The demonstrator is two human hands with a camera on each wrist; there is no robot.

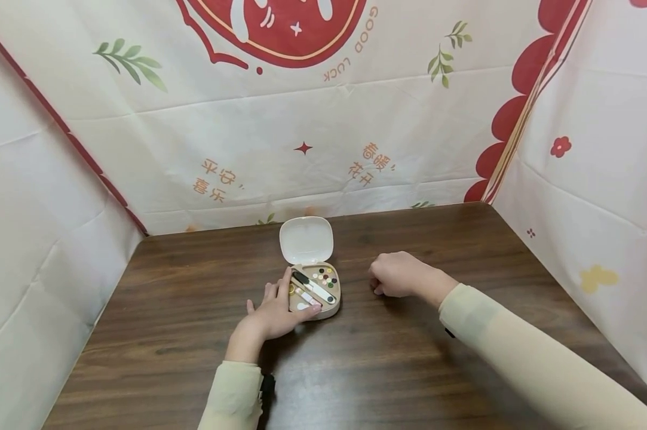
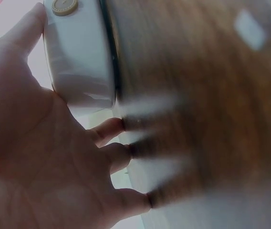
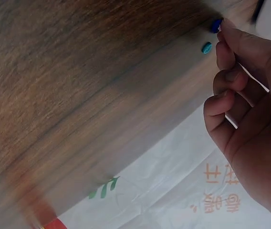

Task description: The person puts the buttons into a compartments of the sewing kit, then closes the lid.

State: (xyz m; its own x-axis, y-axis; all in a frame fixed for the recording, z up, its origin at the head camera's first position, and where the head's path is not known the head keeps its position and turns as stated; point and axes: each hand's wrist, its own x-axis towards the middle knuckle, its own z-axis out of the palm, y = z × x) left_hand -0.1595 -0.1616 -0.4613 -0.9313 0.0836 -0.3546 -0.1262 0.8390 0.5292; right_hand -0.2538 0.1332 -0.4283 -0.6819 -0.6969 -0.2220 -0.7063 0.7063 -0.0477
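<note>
A small white sewing box [image 1: 331, 312] stands on the table with its lid [image 1: 307, 240] tipped up behind. Inside lie a black-and-white tool [image 1: 315, 288] and several coloured round buttons [image 1: 325, 276]. My left hand [image 1: 272, 315] spans the box's left and front sides, thumb and index finger extended along it, the other fingertips down on the tabletop. To the right of the box, my right hand [image 1: 401, 275] pinches a blue button [image 3: 215, 26] between thumb and index finger, low over the wood. Close beside those fingertips lies a teal button [image 3: 207, 47].
The dark wooden table [image 1: 183, 334] ends at the back against a white printed cloth [image 1: 280, 155]. More cloth hangs along the left and right sides. A round tan catch [image 2: 65, 6] sits on the box's front wall.
</note>
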